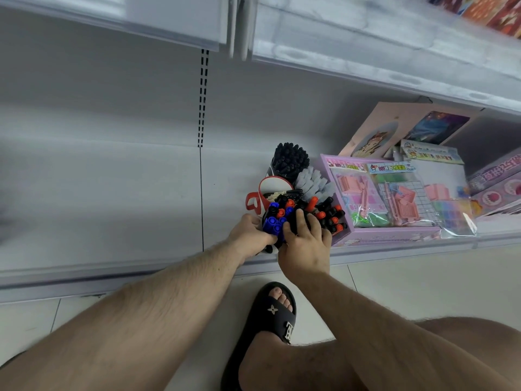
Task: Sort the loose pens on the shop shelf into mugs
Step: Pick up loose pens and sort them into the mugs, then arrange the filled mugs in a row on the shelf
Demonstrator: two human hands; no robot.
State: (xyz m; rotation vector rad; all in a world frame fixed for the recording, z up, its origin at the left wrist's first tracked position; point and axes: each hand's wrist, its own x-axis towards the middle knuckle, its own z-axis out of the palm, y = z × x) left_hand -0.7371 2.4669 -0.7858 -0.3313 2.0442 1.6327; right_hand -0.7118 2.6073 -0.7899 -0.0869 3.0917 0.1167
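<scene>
Landmark: the red-and-white mug [272, 190] stood on the white shelf [112, 198], near the shelf's front edge.
Front mug: a dark mug [277, 221], packed with blue, red and black capped pens, stood just in front of the red-and-white mug, touching or nearly touching it.
Left hand [249, 231]: curled round the left side of the dark mug, gripping it, in front of the red-and-white mug's handle.
Right hand [306, 238]: fingers bent over the black pens at the dark mug's right side; whether it gripped them or only pressed on them could not be told.
Red-and-white mug contents: a few pens lying inside.
Black pens [290, 160]: a full upright bundle just behind the red-and-white mug.
Pale capped pens [311, 180]: a bundle to the right of the red-and-white mug.
Loose pens [334, 217]: red and black capped, lying to the right of the red-and-white mug, against the pink toy box [394, 235].
Sandal [275, 311]: black, on the tiled floor below the shelf.
</scene>
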